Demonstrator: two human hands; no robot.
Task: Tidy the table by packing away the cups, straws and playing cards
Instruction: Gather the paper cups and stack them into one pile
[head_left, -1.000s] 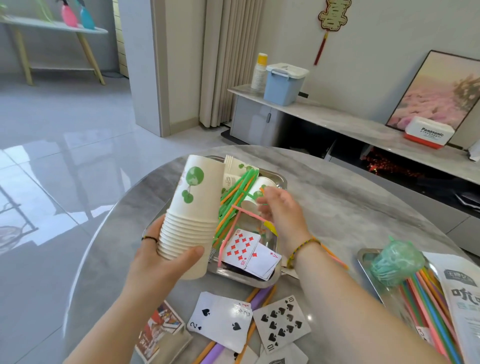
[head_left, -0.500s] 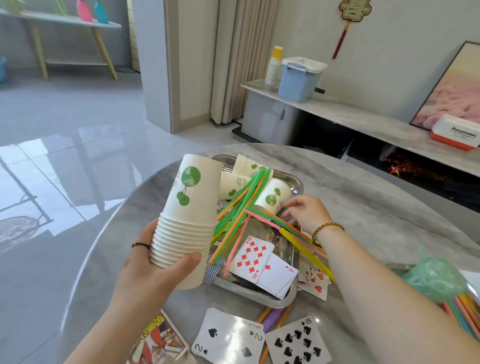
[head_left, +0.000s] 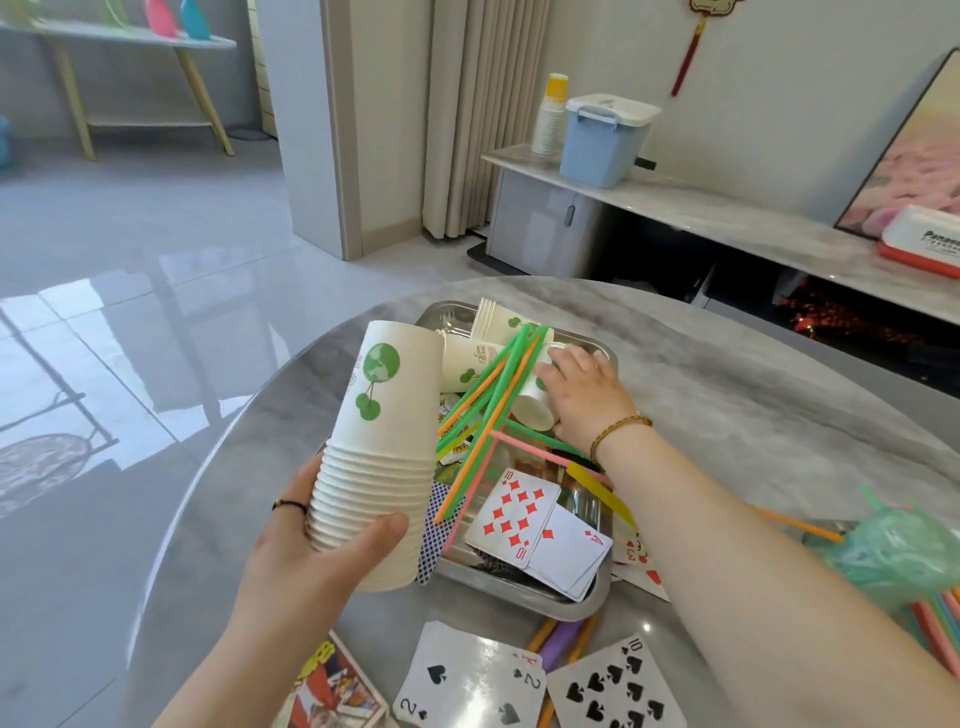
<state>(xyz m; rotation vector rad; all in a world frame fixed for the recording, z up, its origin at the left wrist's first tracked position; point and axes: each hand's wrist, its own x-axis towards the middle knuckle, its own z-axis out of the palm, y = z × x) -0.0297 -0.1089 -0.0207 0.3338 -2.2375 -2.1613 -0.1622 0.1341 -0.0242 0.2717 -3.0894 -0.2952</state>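
Gripping the cup stack (head_left: 382, 447), left hand (head_left: 311, 551) stays upright; right hand (head_left: 582, 395) clasps a lying cup (head_left: 530, 402).

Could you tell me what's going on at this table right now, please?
A person is clearing up. The left hand holds a stack of upside-down paper cups above the table's near edge. The right hand reaches into the metal tray and closes on a loose cup lying on its side. Coloured straws and playing cards clutter the tray; more cards lie on the table.
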